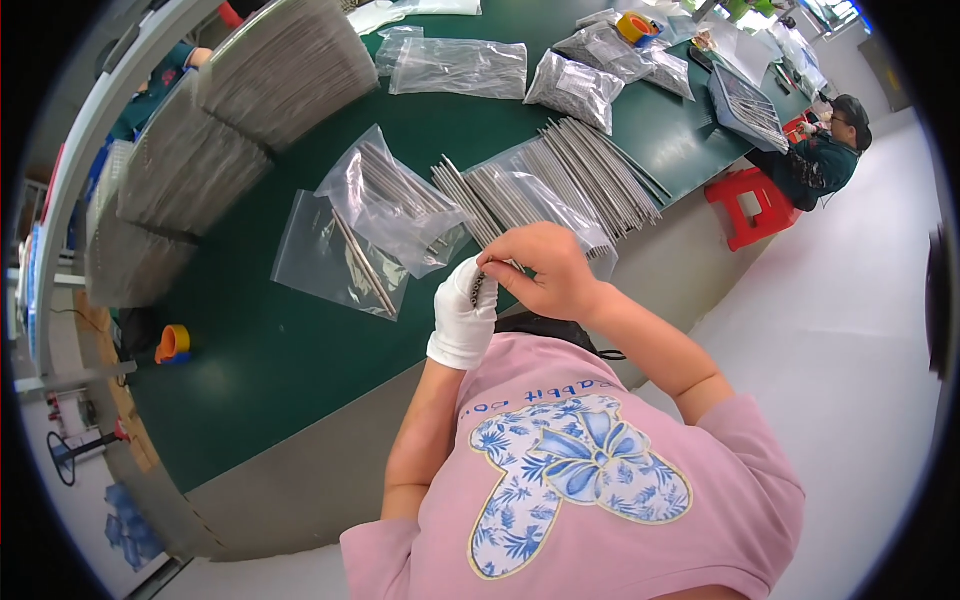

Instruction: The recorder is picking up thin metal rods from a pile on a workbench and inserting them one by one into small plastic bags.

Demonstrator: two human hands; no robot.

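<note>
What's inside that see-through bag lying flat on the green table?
The flat clear bag on the green table holds a few thin metal rods. Another, fuller bag overlaps its right corner, hiding whatever lies there.

Both forearms rise from the lower edge, elbows bent, and meet in front of the chest. The left hand (463, 313), in a white glove, is curled closed. The bare right hand (545, 268) arches over it, fingertips pinched in a tight grip.

Bare green tabletop (270, 370) left of hands; bags (385, 215) (rods inside) block ahead.
</note>
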